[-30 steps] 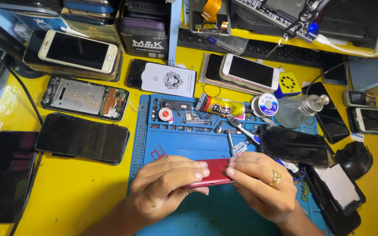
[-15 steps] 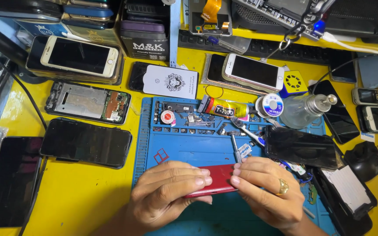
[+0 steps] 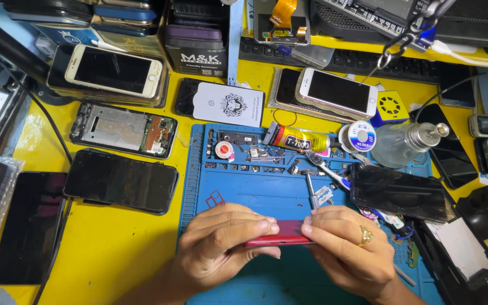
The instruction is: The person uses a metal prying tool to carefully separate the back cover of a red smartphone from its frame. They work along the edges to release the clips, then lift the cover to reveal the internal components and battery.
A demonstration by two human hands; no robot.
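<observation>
Little moved since earlier: left hand point(image 3: 221, 248) and right hand point(image 3: 348, 254) both still grasping red phone point(image 3: 280, 233) edge-on between them above blue mat point(image 3: 255, 192); seam-working step, careful fingertip pressure needed.

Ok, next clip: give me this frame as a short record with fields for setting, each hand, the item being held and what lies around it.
setting: yellow workbench with a blue repair mat
left hand: grips the left end of the red phone
right hand: pinches the phone's right end; gold ring on one finger
held item: red phone, edge-on, raised just over the mat
on mat: glue tube, small loose parts, black phone at the right edge
left of mat: black phone face down, opened phone showing its board
</observation>
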